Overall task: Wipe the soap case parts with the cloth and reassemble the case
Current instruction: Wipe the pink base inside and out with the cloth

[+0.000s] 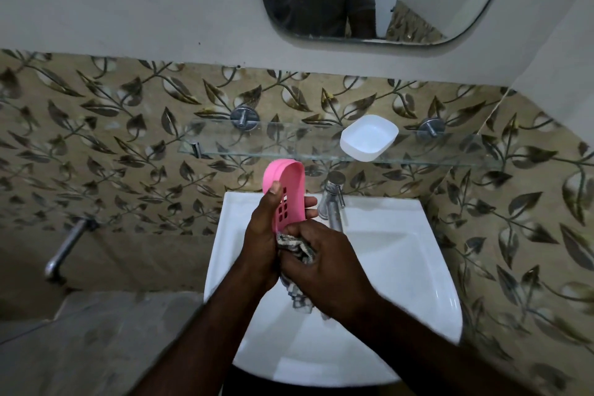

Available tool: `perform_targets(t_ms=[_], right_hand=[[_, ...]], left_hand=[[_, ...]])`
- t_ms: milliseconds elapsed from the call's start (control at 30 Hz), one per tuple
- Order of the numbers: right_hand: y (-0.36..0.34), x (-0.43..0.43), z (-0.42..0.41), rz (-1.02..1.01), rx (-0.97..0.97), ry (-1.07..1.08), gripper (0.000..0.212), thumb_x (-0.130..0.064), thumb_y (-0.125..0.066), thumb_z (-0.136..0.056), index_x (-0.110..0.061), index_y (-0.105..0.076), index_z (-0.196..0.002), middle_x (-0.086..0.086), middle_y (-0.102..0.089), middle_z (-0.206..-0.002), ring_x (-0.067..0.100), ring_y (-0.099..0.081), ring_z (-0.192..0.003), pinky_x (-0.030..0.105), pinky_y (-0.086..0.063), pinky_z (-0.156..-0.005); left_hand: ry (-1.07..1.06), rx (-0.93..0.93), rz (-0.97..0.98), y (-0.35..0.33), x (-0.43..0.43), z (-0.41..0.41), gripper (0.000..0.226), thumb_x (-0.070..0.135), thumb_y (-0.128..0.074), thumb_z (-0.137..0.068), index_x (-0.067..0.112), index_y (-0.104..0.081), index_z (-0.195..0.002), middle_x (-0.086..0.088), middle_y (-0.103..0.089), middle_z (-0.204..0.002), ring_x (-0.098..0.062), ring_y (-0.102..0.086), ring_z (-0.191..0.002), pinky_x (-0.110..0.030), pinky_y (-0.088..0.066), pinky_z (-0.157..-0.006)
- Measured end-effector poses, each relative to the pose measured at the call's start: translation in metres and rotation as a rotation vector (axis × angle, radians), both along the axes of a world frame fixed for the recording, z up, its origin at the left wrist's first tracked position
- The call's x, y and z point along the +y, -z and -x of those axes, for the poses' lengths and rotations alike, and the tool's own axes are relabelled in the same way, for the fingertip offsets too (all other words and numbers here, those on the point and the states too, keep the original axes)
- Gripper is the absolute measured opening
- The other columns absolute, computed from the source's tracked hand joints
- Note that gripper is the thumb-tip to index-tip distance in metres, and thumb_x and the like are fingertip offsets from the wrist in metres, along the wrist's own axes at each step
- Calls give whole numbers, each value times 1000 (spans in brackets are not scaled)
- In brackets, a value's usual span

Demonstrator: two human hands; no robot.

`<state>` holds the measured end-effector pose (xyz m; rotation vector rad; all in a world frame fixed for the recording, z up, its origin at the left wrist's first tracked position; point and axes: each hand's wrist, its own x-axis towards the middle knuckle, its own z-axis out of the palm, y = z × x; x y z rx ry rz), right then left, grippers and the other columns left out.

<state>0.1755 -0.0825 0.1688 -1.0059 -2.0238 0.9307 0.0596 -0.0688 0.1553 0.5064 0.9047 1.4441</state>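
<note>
Your left grip (262,225) clasped the pink tray (287,180) upright over the sink (401,251), thumb on its slotted face, probably to leave its lower end open to wiping. Your right grip (321,264) was closed round the bunched cloth (297,247), touching that lower end. The white base (369,137) sat on the glass shelf (257,146), well apart from both grips.

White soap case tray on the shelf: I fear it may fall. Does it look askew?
Yes: the white plastic tray sits angled on the clear glass shelf, its near corner reaching the front edge.
</note>
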Motion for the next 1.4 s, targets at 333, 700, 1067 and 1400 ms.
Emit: perform_targets(t_ms=[333, 700, 1067, 1400], right_hand=[[19, 24, -24, -457, -456, -13, 25, -15, -65, -73, -22, -70, -97, 0, -60, -100, 21, -61, -79, 27, -45, -58], [13, 41, -39, -598, -612, -101, 26, -21, -48, -78, -23, -70, -92, 6, -61, -95, 26, -58, -73, 30, -43, -51], [-2, 19, -13, 239, -287, -68, 16, -17, -67, -67, -20, -71, -82, -3, -68, -79, 10, -66, -76, 25, -53, -70], [-31, 54, -18, 82, 0, 348, 35, -12, -76, -73, -24, -58, -101, -11, -67, -95, 2, -64, -86, 12, -49, -71]], left_hand=[[69, -183, 127, -4, 4, 2, 63, 56, -65, -70, 8, -65, -111, -11, -64, -81, -25, -63, -74, -34, -51, -69], [149, -157, 161, 1, 7, 0, 55, 55, -63, -73, 10, -67, -104, -11, -64, -79, -25, -62, -73, -34, -49, -64], [80, -120, 219, 14, 6, -5, 67, 58, -65, -64, 6, -67, -106, -15, -64, -85, -25, -63, -77, -36, -50, -75], [204, -405, 129, 17, 5, -14, 66, 64, -41, -89, 12, -70, -117, -17, -66, -123, -33, -67, -105, -48, -52, -91]])
